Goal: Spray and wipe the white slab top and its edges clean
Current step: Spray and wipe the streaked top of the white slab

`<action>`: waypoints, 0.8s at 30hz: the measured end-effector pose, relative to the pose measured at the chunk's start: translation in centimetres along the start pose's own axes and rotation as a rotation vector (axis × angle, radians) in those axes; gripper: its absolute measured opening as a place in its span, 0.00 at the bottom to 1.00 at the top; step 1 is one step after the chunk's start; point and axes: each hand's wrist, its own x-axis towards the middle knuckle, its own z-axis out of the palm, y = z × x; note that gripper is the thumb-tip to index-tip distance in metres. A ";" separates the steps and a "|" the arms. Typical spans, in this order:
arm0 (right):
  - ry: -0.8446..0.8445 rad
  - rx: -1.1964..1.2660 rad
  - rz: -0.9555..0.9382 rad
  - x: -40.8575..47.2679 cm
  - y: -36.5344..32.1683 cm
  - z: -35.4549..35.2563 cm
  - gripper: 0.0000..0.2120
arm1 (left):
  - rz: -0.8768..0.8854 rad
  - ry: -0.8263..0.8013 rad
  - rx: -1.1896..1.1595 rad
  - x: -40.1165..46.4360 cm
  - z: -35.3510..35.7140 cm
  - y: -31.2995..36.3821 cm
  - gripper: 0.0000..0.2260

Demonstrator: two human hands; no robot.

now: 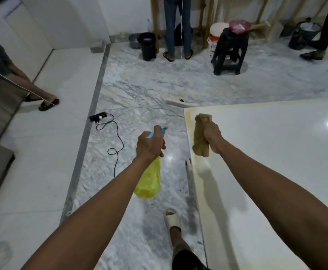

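Slab (pixel 276 152): rigid, glossy, likely slippery wet. Soft cloth (pixel 200 137) bunched in right hand (pixel 212 136) at yellowed edge; left hand (pixel 150 145) wrapped round spray bottle (pixel 149 180) neck.

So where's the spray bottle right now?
The yellow spray bottle is in the left hand, held over the marble floor just left of the white slab.

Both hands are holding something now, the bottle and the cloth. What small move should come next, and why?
Probably press the cloth down and draw it along the slab edge near the corner. The right hand grips it bunched right there, where a yellowish stain shows, while the left hand holds the spray bottle off the slab, over the floor.
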 end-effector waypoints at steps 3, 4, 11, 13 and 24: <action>0.037 -0.303 -0.331 7.4 -1.6 -0.2 0.19 | -0.029 0.033 -0.032 5.2 1.1 0.5 0.26; 0.035 -0.372 -0.366 10.5 -2.0 0.1 0.20 | -0.043 0.041 -0.057 6.9 1.6 0.6 0.24; -0.273 -1.107 -0.310 24.0 4.1 5.8 0.29 | -0.071 0.027 -0.072 15.6 5.0 -2.5 0.26; -0.324 -1.292 -0.311 24.1 7.0 6.7 0.37 | -0.093 0.025 -0.050 16.8 5.4 -3.2 0.25; 0.030 -1.195 -0.356 27.6 7.9 7.6 0.31 | -0.174 0.000 0.056 19.1 5.3 -6.2 0.25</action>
